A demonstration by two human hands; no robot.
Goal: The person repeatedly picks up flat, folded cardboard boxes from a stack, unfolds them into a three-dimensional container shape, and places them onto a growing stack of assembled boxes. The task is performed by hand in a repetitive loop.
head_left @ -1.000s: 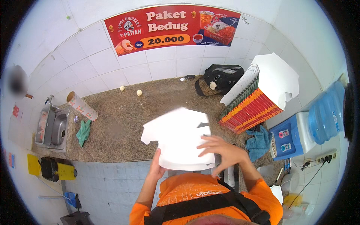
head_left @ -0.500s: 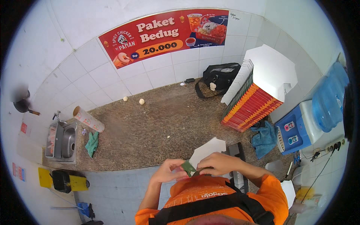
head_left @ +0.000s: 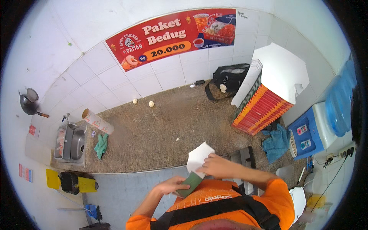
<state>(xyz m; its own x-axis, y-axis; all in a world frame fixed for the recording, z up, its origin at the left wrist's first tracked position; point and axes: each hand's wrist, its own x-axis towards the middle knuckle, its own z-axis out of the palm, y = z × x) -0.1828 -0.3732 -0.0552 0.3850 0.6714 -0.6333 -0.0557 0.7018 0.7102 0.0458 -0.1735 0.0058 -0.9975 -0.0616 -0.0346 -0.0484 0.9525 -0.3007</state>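
Note:
A flat white cardboard box blank (head_left: 198, 157) with a green printed underside is held low against my chest, partly folded. My left hand (head_left: 171, 186) grips its lower green end from beneath. My right hand (head_left: 215, 166) presses on its right side, fingers curled over the fold. Both hands sit just past the near edge of the brown speckled counter (head_left: 161, 134).
A leaning stack of flat red-and-orange box blanks (head_left: 264, 103) stands at the right by a black bag (head_left: 229, 79). A water dispenser (head_left: 312, 132), blue cloth (head_left: 276, 142), steel sink (head_left: 72, 142), stacked paper cups (head_left: 97, 121) and green rag (head_left: 101, 145) surround the counter.
The wide white blank held open above the counter has been folded down small and drawn in to my chest. Both hands came closer together on it.

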